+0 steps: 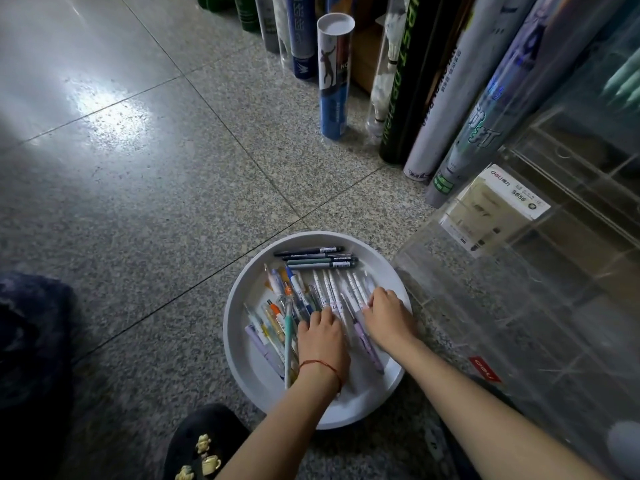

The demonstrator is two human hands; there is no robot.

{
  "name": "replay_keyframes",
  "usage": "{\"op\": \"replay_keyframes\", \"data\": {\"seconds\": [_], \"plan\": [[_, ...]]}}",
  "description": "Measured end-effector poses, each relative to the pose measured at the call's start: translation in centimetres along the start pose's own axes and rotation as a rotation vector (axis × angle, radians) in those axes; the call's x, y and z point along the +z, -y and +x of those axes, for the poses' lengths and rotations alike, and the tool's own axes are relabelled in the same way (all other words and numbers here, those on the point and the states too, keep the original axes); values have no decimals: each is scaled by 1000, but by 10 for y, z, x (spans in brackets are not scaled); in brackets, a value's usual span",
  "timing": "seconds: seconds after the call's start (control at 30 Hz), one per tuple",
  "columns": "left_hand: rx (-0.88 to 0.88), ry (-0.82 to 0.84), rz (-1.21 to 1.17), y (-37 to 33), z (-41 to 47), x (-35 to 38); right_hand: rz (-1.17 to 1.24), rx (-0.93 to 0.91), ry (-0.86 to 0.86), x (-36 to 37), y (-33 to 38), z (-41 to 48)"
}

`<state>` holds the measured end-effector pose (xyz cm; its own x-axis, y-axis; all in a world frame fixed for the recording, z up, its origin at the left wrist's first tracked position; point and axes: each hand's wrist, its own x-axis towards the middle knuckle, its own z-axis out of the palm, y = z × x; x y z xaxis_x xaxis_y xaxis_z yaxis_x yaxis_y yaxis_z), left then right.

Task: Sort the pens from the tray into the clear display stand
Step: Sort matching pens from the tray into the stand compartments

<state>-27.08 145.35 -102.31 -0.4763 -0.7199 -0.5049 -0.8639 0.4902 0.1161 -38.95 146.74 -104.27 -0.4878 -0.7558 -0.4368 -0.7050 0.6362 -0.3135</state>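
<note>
A round white tray (349, 405) sits on the speckled floor and holds several pens. Dark pens (317, 258) lie across its far side, white patterned pens (334, 289) fan out in the middle, and colourful pens (273, 317) pile at the left. A purple pen (367, 341) lies between my hands. My left hand (322, 336), a red string on its wrist, rests fingers-down on the white pens. My right hand (388, 315) presses on the white pens at the tray's right side. The clear display stand (540, 289) rises just right of the tray. Whether either hand grips a pen is hidden.
Tall shuttlecock tubes (334, 74) stand and lean along the back and right. A boxed pen pack with a white label (495, 206) shows through the clear stand. A black shoe with yellow charms (204, 445) is at the bottom; a dark fuzzy object (31, 337) lies at the left.
</note>
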Motion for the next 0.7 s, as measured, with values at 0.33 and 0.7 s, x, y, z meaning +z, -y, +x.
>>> {"op": "replay_keyframes", "data": {"seconds": [0.33, 0.7], "plan": [[-182, -93, -335, 4, 8, -4, -87, -129, -7, 20, 50, 8], [-553, -325, -919, 16, 10, -5, -269, -31, 247, 14, 79, 27]]}}
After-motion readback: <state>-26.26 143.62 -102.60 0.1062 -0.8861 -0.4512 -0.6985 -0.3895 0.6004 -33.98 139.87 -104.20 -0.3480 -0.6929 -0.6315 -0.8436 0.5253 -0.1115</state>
